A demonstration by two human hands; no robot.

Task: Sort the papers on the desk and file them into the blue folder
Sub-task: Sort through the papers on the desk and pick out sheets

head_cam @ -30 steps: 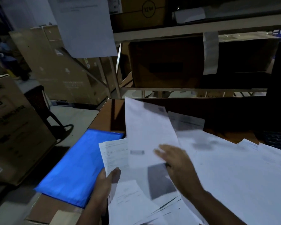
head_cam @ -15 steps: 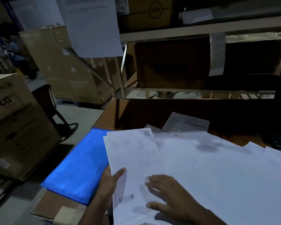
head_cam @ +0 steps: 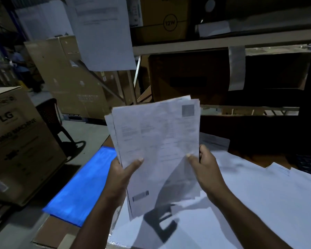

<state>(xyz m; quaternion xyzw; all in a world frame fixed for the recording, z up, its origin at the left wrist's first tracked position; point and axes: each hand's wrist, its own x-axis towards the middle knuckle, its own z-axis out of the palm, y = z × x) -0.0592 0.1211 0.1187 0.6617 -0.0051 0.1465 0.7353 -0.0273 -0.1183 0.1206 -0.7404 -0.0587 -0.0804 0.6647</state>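
The desk (head_cam: pixel 61 236) carries a wide spread of loose white sheets (head_cam: pixel 258 203) on my right, left flat and overlapping because, as I judge it, they are not yet sorted. The blue folder (head_cam: pixel 83 187) lies closed and flat along the desk's left edge, its long axis running away from me and leaning right, near enough that I can drop papers into it. Above all that I hold a stack of printed papers (head_cam: pixel 156 141) up off the desk, nearly upright and facing me, so I can read the top sheet and square the edges. Its long axis runs top to bottom, tipped slightly left, a barcode near its lower end. My left hand (head_cam: pixel 122 175) grips the left edge, thumb across the front. My right hand (head_cam: pixel 205 168) pinches the right edge, thumb on the front and fingers behind.
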